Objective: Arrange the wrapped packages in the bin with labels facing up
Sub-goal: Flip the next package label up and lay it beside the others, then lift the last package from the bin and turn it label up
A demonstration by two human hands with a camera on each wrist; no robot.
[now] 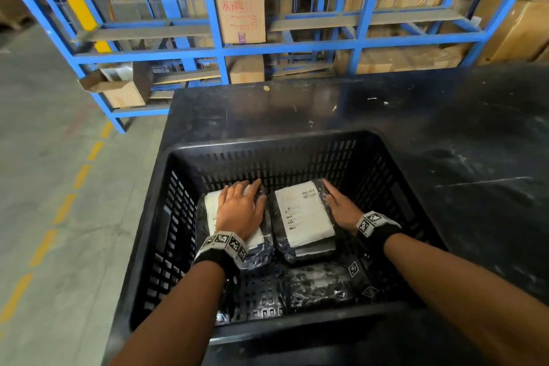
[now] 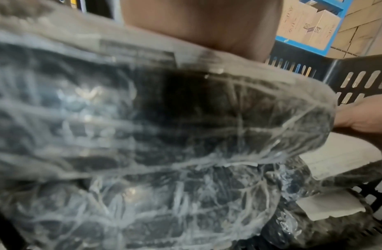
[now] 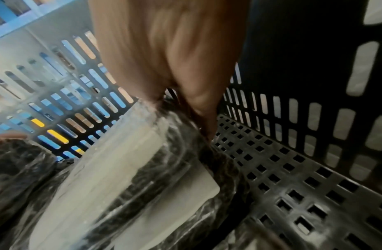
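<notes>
Fingers (image 1: 252,190) of my left hand (image 1: 239,211) lie flat on the left plastic-wrapped black package (image 1: 208,211); right hand (image 1: 341,205) fingers, straight, press the white-labelled right package (image 1: 303,214) inside the black slotted plastic bin (image 1: 267,154).

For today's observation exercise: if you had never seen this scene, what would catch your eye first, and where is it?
First, the two hands inside the black slotted bin: the left hand lies flat on the left package, and the right hand presses the side of the right package, whose white label faces up. Nearer the person, a third wrapped package shows no clear label. Behind, blue shelving holds cardboard boxes.
</notes>
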